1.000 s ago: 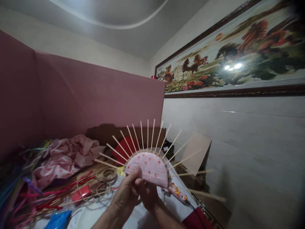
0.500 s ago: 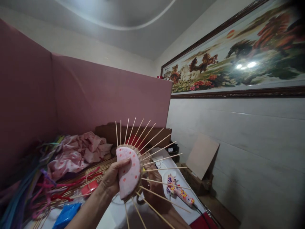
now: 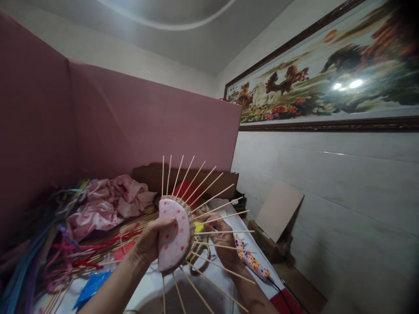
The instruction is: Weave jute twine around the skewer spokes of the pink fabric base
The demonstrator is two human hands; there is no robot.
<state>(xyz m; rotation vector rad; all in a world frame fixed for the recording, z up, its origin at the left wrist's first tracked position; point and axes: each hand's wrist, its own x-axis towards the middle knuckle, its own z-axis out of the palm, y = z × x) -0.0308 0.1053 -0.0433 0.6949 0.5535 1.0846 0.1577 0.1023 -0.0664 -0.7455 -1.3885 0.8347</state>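
A half-round padded piece (image 3: 175, 237), covered in pink cloth with red dots, is in my left hand (image 3: 150, 242). Its thumb presses on the cloth face and the other fingers are hidden behind. Along the curved edge runs a woven, twine-like rim (image 3: 183, 205). Thin wooden sticks (image 3: 221, 195) fan outward from that rim. On the right, my right hand (image 3: 222, 240) is among the sticks, its fingers drawn together close to the rim. What they pinch, if anything, is too small to make out.
Scissors (image 3: 200, 269) lie behind the sticks on the white tabletop (image 3: 147, 288). A flower-patterned glue gun (image 3: 253, 261) with a black cord sits at right. Crumpled pink cloth (image 3: 108, 203), red fuzzy strips (image 3: 85, 261) and a blue packet (image 3: 93, 285) are at left.
My right hand has moved up from behind the lower sticks, and its fingers have come together by the rim. The padded piece stays in my left hand. The camera view has shifted slightly.
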